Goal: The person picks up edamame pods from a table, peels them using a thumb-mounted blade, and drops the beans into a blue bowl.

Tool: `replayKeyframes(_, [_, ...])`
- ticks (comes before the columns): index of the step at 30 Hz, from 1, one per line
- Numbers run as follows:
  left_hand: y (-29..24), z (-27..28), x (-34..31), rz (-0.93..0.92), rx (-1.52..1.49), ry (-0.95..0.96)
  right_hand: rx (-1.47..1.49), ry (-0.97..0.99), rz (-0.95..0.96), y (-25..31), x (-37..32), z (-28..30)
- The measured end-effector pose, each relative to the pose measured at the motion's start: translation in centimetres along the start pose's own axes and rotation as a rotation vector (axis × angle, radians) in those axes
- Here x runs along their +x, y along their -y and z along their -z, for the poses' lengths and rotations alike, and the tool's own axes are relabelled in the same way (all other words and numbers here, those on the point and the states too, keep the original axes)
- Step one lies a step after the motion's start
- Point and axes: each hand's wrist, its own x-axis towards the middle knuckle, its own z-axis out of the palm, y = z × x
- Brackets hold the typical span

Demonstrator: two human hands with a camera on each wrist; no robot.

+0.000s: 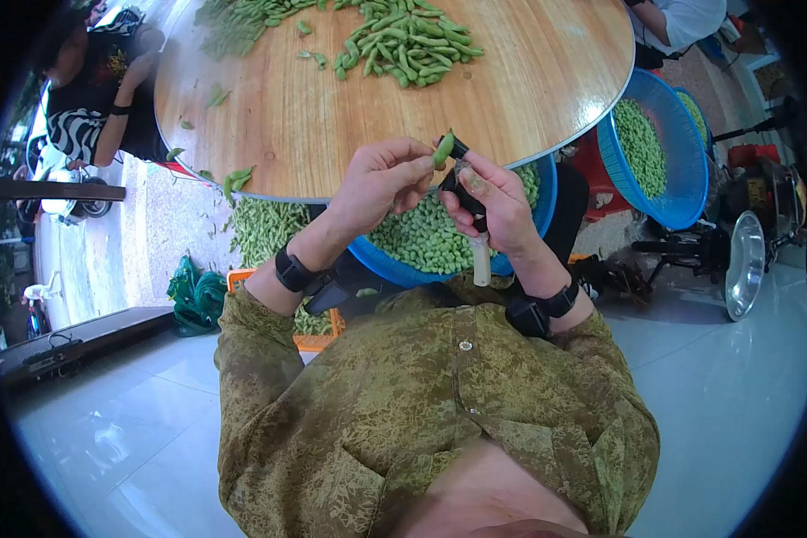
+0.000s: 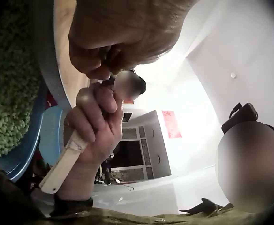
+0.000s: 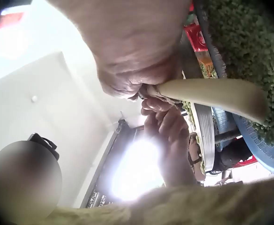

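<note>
In the head view, my left hand [image 1: 381, 184] pinches a green soybean pod [image 1: 444, 150] between thumb and fingers, just past the table's near edge. My right hand [image 1: 498, 202] grips a tool with a pale handle [image 1: 481, 260], which juts down below the fist. Dark material covers the right thumb or fingertip beside the pod. In the left wrist view the handle [image 2: 64, 168] shows plainly; the tool's working end is hidden in the fingers. Both hands meet above a blue basin [image 1: 363, 255] of shelled green beans [image 1: 430, 238].
A round wooden table [image 1: 269, 99] bears a heap of pods [image 1: 412, 45] and several stray ones. Another blue basin [image 1: 695, 179] of beans stands at right, near a metal bowl [image 1: 746, 264]. More pods [image 1: 264, 229] lie below at left, above an orange crate [image 1: 318, 341]. Another person [image 1: 108, 99] sits at left.
</note>
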Motion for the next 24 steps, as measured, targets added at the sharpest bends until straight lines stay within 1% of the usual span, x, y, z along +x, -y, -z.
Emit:
replayKeyframes(1, [0.4,-0.1,-0.2,-0.021,0.023,-0.014,0.052,0.026,-0.024,-0.1,-0.1,-0.1])
replayKeyframes(4, [0.9,-0.2,-0.4,-0.045,0.097,-0.010,0.057,0.030,-0.024,-0.5,-0.2,0.0])
replayKeyframes(9, [1.6,-0.1,-0.4,-0.038,0.054,-0.025,0.098,0.016,-0.037,-0.8,-0.4,-0.4])
replayKeyframes(11, [1.8,-0.1,-0.5,-0.033,0.059,-0.031,0.068,0.028,-0.007,-1.0,-0.4,-0.2])
replayKeyframes(14, [2.0,-0.3,-0.7,-0.046,0.086,-0.042,0.053,0.014,-0.013,-1.0,-0.5,-0.1])
replayKeyframes(15, [2.1,-0.4,-0.8,-0.124,0.101,-0.050,0.052,0.014,-0.015,-1.2,-0.5,0.0])
replayKeyframes(16, [2.2,-0.4,-0.8,-0.203,0.117,-0.056,0.062,-0.034,0.013,-1.5,-0.3,0.2])
replayKeyframes(17, [2.0,-0.3,-0.7,-0.204,0.117,-0.055,0.073,-0.083,0.043,-1.6,-0.2,0.2])
replayKeyframes(19, [1.6,0.0,-0.5,-0.125,0.057,-0.051,0.051,-0.072,0.046,-1.3,-0.5,0.6])
replayKeyframes(21, [1.7,-0.1,-0.3,-0.137,0.050,-0.057,0.029,-0.056,0.045,-1.1,-0.6,0.6])
replayKeyframes(23, [1.8,-0.3,-0.2,-0.153,0.047,-0.056,-0.002,-0.116,0.024,-0.8,-0.6,0.3])
replayKeyframes(24, [2.1,-0.4,-0.2,-0.121,0.081,-0.046,-0.003,-0.118,0.027,-0.8,-0.7,0.2])
